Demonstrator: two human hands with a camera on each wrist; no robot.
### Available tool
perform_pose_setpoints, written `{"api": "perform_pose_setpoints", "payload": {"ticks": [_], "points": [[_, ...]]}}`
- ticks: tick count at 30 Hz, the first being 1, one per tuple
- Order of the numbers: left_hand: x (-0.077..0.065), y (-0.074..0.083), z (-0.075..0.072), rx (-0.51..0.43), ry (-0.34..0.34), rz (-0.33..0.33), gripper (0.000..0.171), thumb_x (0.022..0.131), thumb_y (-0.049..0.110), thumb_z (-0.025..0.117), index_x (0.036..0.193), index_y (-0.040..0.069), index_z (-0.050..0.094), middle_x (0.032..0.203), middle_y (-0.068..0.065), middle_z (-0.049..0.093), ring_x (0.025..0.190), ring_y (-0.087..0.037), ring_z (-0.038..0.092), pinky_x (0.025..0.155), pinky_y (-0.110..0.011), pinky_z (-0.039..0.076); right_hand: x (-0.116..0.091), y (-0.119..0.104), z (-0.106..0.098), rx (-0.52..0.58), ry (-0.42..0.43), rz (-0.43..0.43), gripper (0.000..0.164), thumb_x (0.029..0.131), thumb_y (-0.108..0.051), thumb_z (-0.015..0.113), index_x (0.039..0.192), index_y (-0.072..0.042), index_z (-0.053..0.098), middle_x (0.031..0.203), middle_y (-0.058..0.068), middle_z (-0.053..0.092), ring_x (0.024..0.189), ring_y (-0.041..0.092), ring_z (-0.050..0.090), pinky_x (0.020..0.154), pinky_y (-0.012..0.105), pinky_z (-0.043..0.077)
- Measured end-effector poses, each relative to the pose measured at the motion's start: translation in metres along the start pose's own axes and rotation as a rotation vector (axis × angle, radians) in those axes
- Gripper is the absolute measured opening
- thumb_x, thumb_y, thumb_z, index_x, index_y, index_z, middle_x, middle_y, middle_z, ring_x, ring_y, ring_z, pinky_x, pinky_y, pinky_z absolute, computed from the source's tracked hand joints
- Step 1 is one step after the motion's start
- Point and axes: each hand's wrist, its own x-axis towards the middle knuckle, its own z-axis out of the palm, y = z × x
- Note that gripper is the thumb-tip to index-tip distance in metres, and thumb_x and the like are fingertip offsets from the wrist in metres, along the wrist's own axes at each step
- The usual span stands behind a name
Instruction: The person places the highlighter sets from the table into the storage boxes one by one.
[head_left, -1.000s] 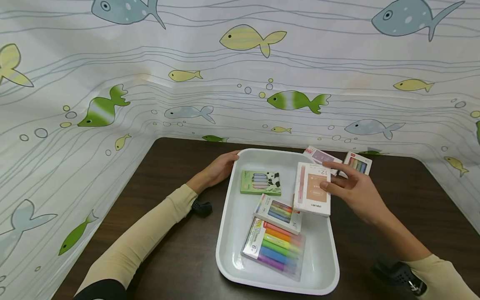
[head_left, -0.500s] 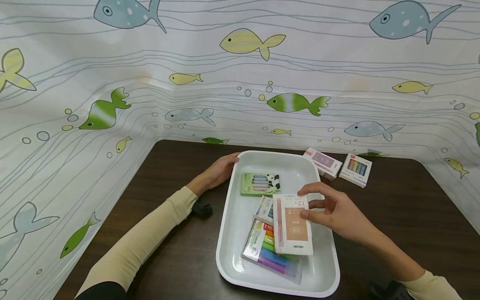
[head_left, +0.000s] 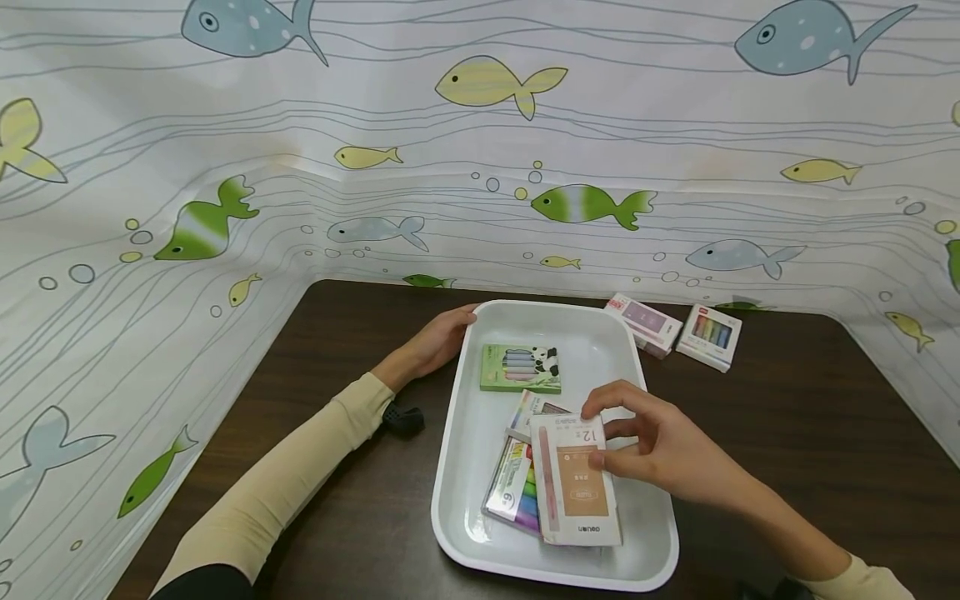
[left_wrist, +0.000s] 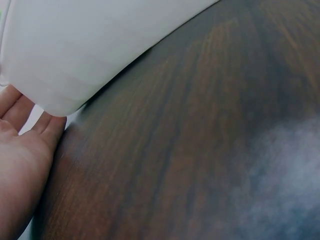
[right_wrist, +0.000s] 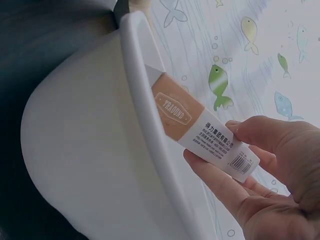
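Observation:
My right hand (head_left: pixel 663 442) pinches a white and orange pen box (head_left: pixel 581 492) near its upper right edge, over the near half of a white tray (head_left: pixel 444 458). In the right wrist view thumb and fingers hold the pen box (right_wrist: pixel 200 130) at one end, above the tray's rim. Below it, partly hidden, lie a white marker or crayon box (head_left: pixel 522 414) and a clear pack of coloured markers (head_left: pixel 506 487). A green box with a panda (head_left: pixel 520 368) lies farther back in the tray. My left hand (head_left: pixel 435 340) holds the tray's far left corner, thumb at the rim.
Behind the tray's right side, a white and purple box (head_left: pixel 651 323) and a white box with a window of coloured sticks (head_left: pixel 709 336) lie on the dark wooden table (head_left: pixel 330 517). A fish-printed curtain (head_left: pixel 480 183) stands along the back and sides.
My right hand has carried the pen box left and toward me, from the tray's right rim to over the marker pack, covering more of it. The left hand stays on the tray corner.

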Motion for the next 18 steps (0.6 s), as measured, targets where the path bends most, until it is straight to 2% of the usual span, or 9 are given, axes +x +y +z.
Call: {"api": "perform_pose_setpoints", "payload": {"ticks": [4, 12, 16, 18], "points": [[0.0, 0.0, 0.0, -0.005, -0.011, 0.003, 0.053, 0.111, 0.025, 0.037, 0.157, 0.0, 0.031, 0.152, -0.028, 0.035, 0.138, -0.04, 0.036, 0.111, -0.048, 0.031, 0.0, -0.002, 0.005, 0.024, -0.011, -0.003, 0.045, 0.087, -0.007, 0.083, 0.124, -0.012, 0.057, 0.133, 0.019, 0.045, 0.099, 0.032, 0.069, 0.077, 0.043, 0.059], [-0.003, 0.005, 0.005, -0.004, 0.0, -0.002, 0.05, 0.112, 0.02, 0.032, 0.157, -0.002, 0.03, 0.152, -0.028, 0.035, 0.138, -0.038, 0.037, 0.112, -0.047, 0.031, 0.001, -0.001, 0.013, 0.159, -0.081, -0.028, 0.047, 0.086, 0.002, 0.08, 0.122, -0.006, 0.051, 0.131, 0.02, 0.042, 0.099, 0.04, 0.067, 0.073, 0.049, 0.059], [-0.005, 0.009, 0.008, 0.005, -0.018, 0.016, 0.052, 0.111, 0.02, 0.032, 0.157, -0.003, 0.027, 0.153, -0.031, 0.032, 0.139, -0.041, 0.035, 0.112, -0.049, 0.03, 0.001, -0.001, 0.017, 0.136, -0.08, -0.06, 0.045, 0.086, 0.001, 0.081, 0.12, -0.008, 0.052, 0.13, 0.021, 0.043, 0.098, 0.038, 0.067, 0.074, 0.047, 0.059], [-0.005, 0.008, 0.007, -0.002, -0.021, 0.016, 0.052, 0.111, 0.02, 0.032, 0.157, -0.004, 0.027, 0.153, -0.031, 0.031, 0.139, -0.042, 0.034, 0.112, -0.049, 0.03, 0.001, -0.002, 0.019, 0.064, -0.07, -0.117, 0.043, 0.086, -0.001, 0.081, 0.118, -0.009, 0.055, 0.127, 0.019, 0.046, 0.102, 0.034, 0.065, 0.078, 0.044, 0.059]]}}
